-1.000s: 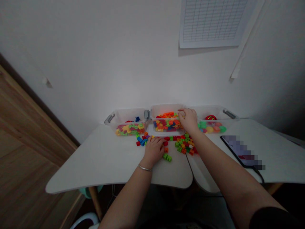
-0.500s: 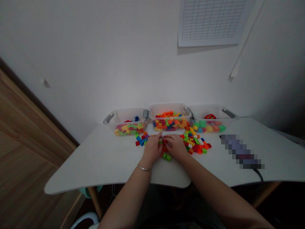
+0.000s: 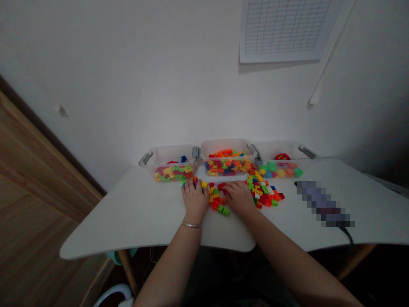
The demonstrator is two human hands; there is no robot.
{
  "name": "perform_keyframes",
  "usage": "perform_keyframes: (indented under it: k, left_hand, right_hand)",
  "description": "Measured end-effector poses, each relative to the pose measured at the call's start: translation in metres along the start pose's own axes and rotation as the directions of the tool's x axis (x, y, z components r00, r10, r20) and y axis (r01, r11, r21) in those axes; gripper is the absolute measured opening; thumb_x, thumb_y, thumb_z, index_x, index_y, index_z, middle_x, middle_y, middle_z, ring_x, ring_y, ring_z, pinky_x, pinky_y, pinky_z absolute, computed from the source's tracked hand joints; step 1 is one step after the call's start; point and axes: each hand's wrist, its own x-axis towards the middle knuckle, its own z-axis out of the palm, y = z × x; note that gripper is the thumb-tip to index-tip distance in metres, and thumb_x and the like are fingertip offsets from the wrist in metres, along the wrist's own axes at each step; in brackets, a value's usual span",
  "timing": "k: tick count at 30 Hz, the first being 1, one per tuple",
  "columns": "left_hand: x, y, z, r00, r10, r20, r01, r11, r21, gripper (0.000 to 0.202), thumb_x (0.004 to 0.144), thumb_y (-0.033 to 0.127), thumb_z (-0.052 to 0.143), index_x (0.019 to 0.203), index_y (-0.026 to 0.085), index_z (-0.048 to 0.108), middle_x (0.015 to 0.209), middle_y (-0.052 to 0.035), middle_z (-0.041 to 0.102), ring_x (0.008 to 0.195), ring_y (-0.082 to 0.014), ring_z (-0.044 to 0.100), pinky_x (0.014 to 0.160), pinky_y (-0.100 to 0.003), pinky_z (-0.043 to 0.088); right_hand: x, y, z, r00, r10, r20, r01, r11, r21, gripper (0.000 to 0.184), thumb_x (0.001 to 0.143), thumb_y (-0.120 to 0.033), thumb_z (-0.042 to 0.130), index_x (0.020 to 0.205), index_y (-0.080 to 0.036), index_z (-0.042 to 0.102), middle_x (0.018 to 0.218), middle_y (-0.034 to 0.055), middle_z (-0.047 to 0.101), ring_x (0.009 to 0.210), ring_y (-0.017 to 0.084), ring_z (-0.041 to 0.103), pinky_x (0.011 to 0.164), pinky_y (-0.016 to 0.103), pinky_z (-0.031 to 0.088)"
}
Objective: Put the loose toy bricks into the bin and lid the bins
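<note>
Loose toy bricks (image 3: 260, 192) in red, orange, green, yellow and blue lie scattered on the white table (image 3: 143, 213) in front of three clear bins. My left hand (image 3: 194, 198), with a thin bracelet at the wrist, lies flat with fingers stretched out over the bricks at the left of the pile. My right hand (image 3: 238, 197) rests palm down on the bricks in the middle, fingers bent a little and reaching left. A green brick (image 3: 224, 210) lies between the two hands, nearest to me.
The left bin (image 3: 169, 164), the middle bin (image 3: 226, 162) and the right bin (image 3: 281, 164) stand in a row against the wall, each holding coloured pieces. A dark flat device (image 3: 322, 204) with a cable lies at the right. A wooden door is at the left.
My right hand came back from the middle bin to the table, and more bricks now lie at the right. My left hand slid left and spread flat.
</note>
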Motion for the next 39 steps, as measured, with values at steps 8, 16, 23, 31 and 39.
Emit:
perform_keyframes:
  k: [8,16,23,31,39]
  left_hand:
    - [-0.001,0.001,0.006,0.992,0.088,0.090,-0.080,0.993,-0.090,0.037,0.082,0.028,0.053,0.117,0.017,0.060,0.122,-0.0148,0.059,0.121,-0.0321,0.047,0.107,-0.057,0.031]
    - [0.001,0.001,0.006,0.983,0.164,0.081,-0.153,0.981,-0.123,0.041,0.082,0.026,0.055,0.123,0.019,0.057,0.133,-0.0145,0.050,0.123,-0.0309,0.045,0.106,-0.049,0.035]
    - [0.003,0.007,-0.004,0.895,0.414,0.168,-0.367,0.895,-0.253,0.035,0.081,0.020,0.056,0.114,0.027,0.065,0.132,-0.0065,0.054,0.124,-0.0280,0.041,0.110,-0.054,0.027]
    - [0.002,0.009,-0.008,0.878,0.436,0.198,-0.375,0.883,-0.284,0.024,0.082,0.018,0.054,0.099,0.023,0.071,0.130,-0.0083,0.054,0.118,-0.0252,0.046,0.103,-0.046,0.038]
    - [0.002,0.008,-0.007,0.885,0.419,0.205,-0.356,0.891,-0.282,0.024,0.083,0.020,0.055,0.100,0.025,0.071,0.128,-0.0063,0.055,0.114,-0.0246,0.049,0.099,-0.044,0.041]
  right_hand:
    - [-0.001,0.000,0.000,0.999,0.031,0.020,-0.030,0.999,-0.043,0.018,0.082,-0.017,0.055,0.095,-0.023,0.066,0.096,0.0075,0.069,0.096,0.026,0.054,0.087,0.041,0.040]
    - [0.000,-0.001,-0.002,0.996,0.088,-0.026,-0.090,0.995,-0.049,0.025,0.080,-0.019,0.056,0.103,-0.020,0.063,0.097,0.0093,0.065,0.094,0.027,0.056,0.084,0.040,0.042]
    - [0.000,0.007,0.001,0.971,0.182,-0.154,-0.152,0.971,0.186,0.023,0.081,-0.021,0.054,0.103,-0.019,0.061,0.098,0.0095,0.062,0.095,0.025,0.057,0.084,0.039,0.046]
    - [0.008,0.017,-0.013,0.880,0.285,-0.380,-0.111,0.901,0.419,0.011,0.082,-0.027,0.053,0.090,-0.020,0.057,0.091,0.0077,0.060,0.088,0.022,0.055,0.079,0.038,0.048]
    - [0.053,0.049,-0.041,0.777,0.305,-0.551,-0.068,0.911,0.408,0.013,0.078,-0.025,0.055,0.089,-0.019,0.058,0.097,0.0078,0.059,0.091,0.021,0.055,0.081,0.038,0.047]
